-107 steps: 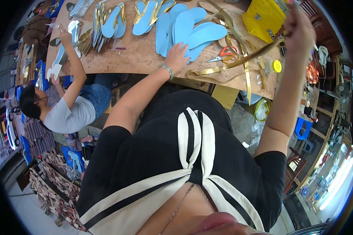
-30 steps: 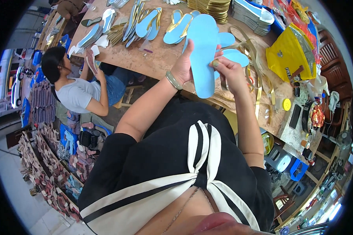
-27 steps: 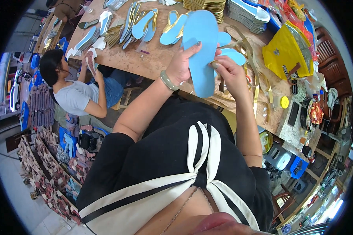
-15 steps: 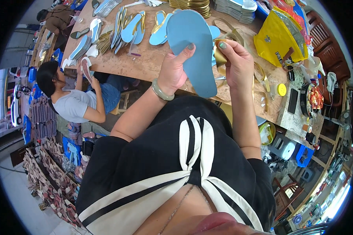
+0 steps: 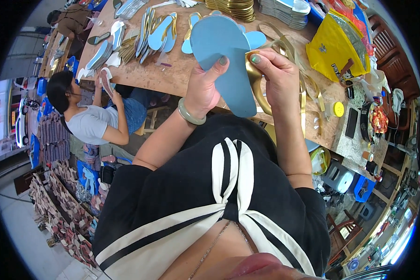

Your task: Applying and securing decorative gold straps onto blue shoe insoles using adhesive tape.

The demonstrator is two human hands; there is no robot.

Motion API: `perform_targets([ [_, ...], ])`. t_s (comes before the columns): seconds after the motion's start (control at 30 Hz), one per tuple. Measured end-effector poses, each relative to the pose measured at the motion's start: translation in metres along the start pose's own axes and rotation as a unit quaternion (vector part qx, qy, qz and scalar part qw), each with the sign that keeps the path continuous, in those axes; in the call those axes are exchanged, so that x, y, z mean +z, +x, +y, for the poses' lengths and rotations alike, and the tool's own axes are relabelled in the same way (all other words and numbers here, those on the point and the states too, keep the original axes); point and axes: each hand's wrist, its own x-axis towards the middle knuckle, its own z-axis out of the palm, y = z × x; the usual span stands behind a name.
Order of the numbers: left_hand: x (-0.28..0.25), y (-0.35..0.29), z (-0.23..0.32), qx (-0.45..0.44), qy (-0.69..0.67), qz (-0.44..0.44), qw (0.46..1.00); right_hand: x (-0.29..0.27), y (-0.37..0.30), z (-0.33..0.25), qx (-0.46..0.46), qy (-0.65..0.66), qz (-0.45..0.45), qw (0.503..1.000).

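Both of our hands are up over the table (image 5: pixel 172 77) — left hand (image 5: pixel 205 91) pinches the blue sole (image 5: pixel 221 56) by its edge, right hand (image 5: pixel 277 77) presses a gold strap (image 5: pixel 255 79) against it.

Bright, even daylight; heavy fisheye bending.

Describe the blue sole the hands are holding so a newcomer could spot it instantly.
Start at the wooden workbench strewn with soles. In front of it, raised toward the camera, the left hand grips a blue sole while the right hand presses a gold strap against its edge. Unlike the others, it is lifted off the bench.
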Motion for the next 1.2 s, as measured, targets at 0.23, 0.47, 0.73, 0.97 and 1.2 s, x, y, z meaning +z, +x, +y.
perform_targets([
  [0.23, 0.003, -0.006, 0.008, 0.016, 0.035, -0.055, 0.998, -0.005, -0.003, -0.009, -0.042, -0.044, -0.046, 0.997],
  [0.47, 0.0, -0.007, 0.015, 0.084, 0.172, -0.08, 0.978, 0.001, -0.01, -0.018, -0.135, -0.2, -0.045, 0.969],
  [0.73, -0.007, -0.017, 0.007, -0.082, 0.037, -0.136, 0.987, 0.001, -0.004, -0.011, -0.061, -0.115, -0.058, 0.99],
  [0.97, 0.014, -0.004, 0.004, -0.027, 0.003, -0.1, 0.995, 0.016, -0.016, 0.003, -0.006, -0.057, 0.025, 0.998],
  [1.2, 0.012, -0.004, 0.014, -0.008, -0.02, -0.123, 0.992, 0.011, -0.027, 0.017, -0.024, -0.131, 0.035, 0.99],
])
